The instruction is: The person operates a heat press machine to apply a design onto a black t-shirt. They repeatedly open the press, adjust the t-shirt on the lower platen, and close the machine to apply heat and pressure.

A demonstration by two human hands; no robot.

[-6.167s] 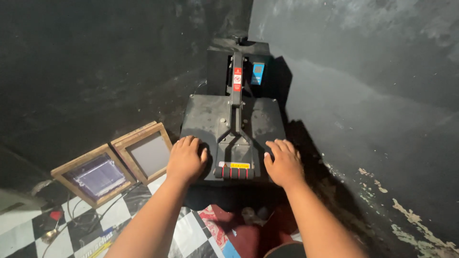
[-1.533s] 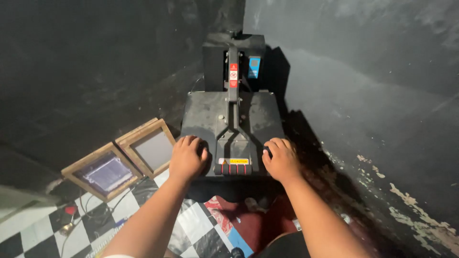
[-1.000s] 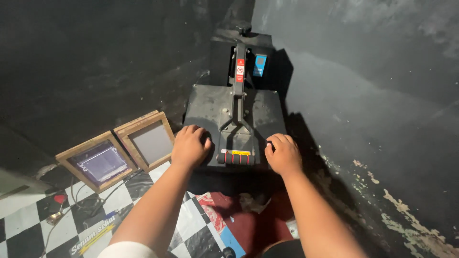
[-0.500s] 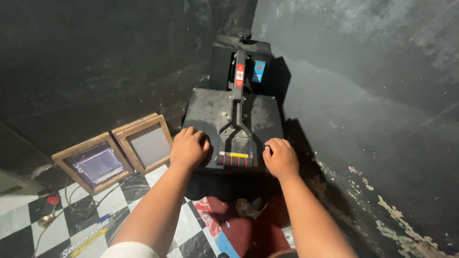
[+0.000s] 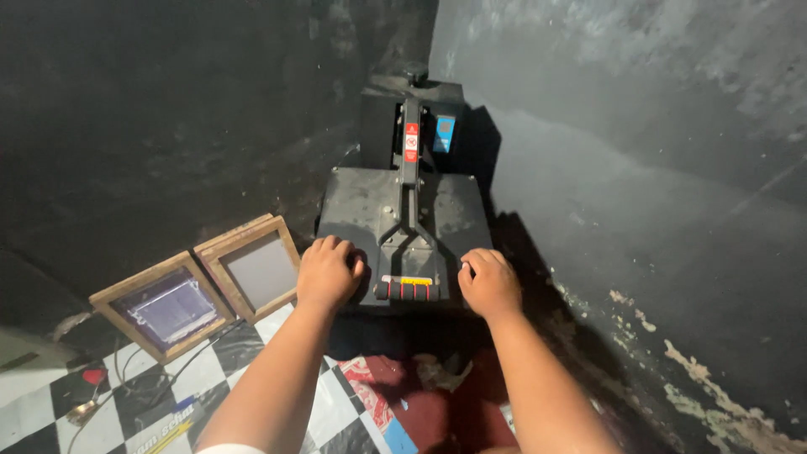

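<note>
Two wooden frames (image 5: 206,286) left of heat press (image 5: 403,227), left hand (image 5: 328,273) and right hand (image 5: 490,284) flat on it, grip released.

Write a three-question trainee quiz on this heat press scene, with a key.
1. True or false: both hands grip the press handle.
2. Where does the left hand rest? A) on the top plate of the heat press, left of the handle B) on a wooden frame C) on the wall
3. How many wooden frames lean against the dark wall on the left?

Key: 1. False; the right hand and the left hand lie on the plate either side of the handle. 2. A. 3. Two.
</note>
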